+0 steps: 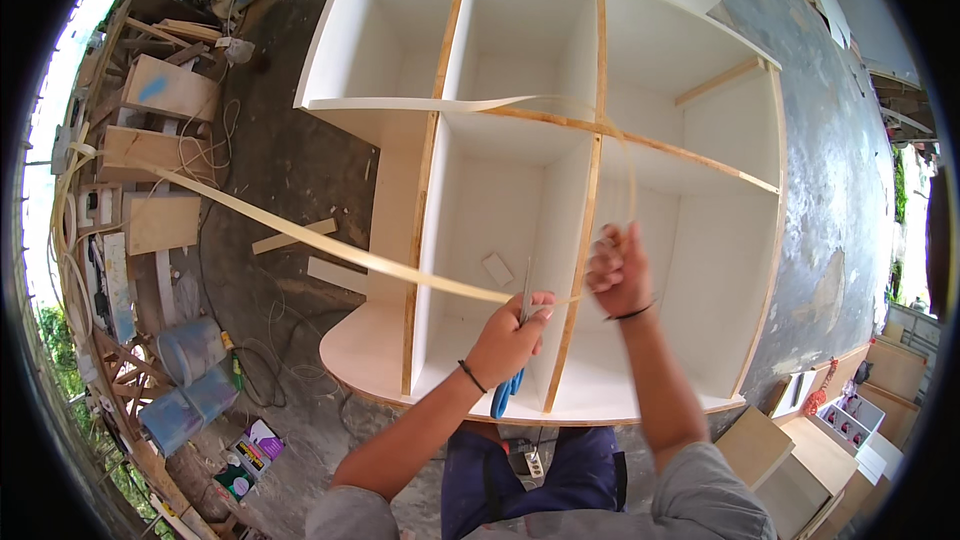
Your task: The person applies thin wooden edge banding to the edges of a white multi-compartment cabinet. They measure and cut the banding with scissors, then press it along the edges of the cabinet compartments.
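My left hand (510, 335) is closed around a pair of scissors, its blue handles (507, 395) hanging below the palm and the blades pointing up. A long pale edge-banding strip (330, 248) runs in from the left to the fingers of that hand. To its right, my right hand (620, 270) is closed and slightly blurred, pinching a thin curved band. This band bends up and left to the middle shelf edge, where a white strip (400, 104) lies along it. Both hands are above the white cabinet (490, 210), whose compartments face me and whose edges show bare wood.
A small white offcut (497, 268) lies inside the lower middle compartment. Wood scraps (294, 236) and cables are on the floor to the left, near blue containers (188, 410). Boards and a white tray (850, 420) stand at lower right.
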{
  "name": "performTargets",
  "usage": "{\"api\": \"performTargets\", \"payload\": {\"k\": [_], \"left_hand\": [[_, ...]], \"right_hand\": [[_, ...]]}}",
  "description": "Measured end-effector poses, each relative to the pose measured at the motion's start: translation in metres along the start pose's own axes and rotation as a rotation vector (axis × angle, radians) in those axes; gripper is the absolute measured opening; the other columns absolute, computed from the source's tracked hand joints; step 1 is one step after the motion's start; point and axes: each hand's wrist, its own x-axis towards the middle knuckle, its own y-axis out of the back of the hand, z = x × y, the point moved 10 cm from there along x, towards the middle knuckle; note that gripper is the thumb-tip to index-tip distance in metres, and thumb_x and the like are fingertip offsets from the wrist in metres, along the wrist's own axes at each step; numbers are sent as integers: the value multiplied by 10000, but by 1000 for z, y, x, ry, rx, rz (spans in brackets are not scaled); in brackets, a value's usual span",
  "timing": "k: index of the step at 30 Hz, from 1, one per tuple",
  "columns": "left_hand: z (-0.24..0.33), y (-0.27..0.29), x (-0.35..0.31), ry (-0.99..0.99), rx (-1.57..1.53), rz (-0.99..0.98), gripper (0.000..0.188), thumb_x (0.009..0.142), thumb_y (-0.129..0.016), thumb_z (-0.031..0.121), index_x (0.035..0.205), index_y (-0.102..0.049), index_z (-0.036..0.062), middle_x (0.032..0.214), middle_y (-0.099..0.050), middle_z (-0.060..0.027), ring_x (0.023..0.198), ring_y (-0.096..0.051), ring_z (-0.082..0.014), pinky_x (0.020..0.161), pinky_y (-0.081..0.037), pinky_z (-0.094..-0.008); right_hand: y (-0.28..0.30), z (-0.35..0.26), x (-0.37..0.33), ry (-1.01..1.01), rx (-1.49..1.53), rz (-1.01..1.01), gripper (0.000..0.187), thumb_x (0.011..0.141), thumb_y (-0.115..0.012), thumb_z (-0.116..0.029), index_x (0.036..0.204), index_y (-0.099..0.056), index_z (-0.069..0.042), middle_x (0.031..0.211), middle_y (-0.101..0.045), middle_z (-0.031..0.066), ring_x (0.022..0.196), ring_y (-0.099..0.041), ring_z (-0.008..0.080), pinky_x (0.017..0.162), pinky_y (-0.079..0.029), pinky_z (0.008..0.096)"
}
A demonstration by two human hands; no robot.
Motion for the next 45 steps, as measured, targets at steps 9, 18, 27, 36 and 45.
{"api": "performTargets", "payload": {"k": [9,18,27,36,45], "left_hand": [[120,120,48,-240,196,380,168,940,-584,222,1036,-637,94,948,-661,-26,634,-538,-58,534,-419,-225],[135,246,52,-636,1272,917,155,808,-650,159,812,-580,20,874,-594,-171,884,-575,-374,756,-472,-465],[25,389,-50,-372,146,1686,471,818,-719,368,1161,-585,75,1175,-565,-126,847,-601,-263,781,-483,-388],[53,377,4,-573,-820,940,172,921,-600,222,838,-460,167,724,-447,32,455,-376,-60,361,-270,-210],[-15,124,2,-423,-482,865,235,964,-575,283,838,-445,133,597,-410,44,478,-391,-44,427,-297,-201]], "right_hand": [[1,-205,-9,-170,-1015,120,404,923,-576,-502,803,-541,-118,544,-300,-81,411,-251,26,363,-184,201],[-26,-236,31,-13,-1709,133,338,924,-601,-367,723,-504,-113,512,-358,-65,394,-292,65,381,-245,243],[40,-248,20,31,-1462,154,348,947,-585,-388,739,-478,-131,457,-311,-73,314,-268,30,293,-178,216],[32,-237,5,-43,-1672,283,376,928,-612,-381,708,-460,-117,444,-280,-68,314,-236,38,294,-156,234],[40,-300,31,196,-1997,316,347,914,-605,-293,673,-501,-65,490,-389,-33,383,-352,67,356,-277,240]]}}
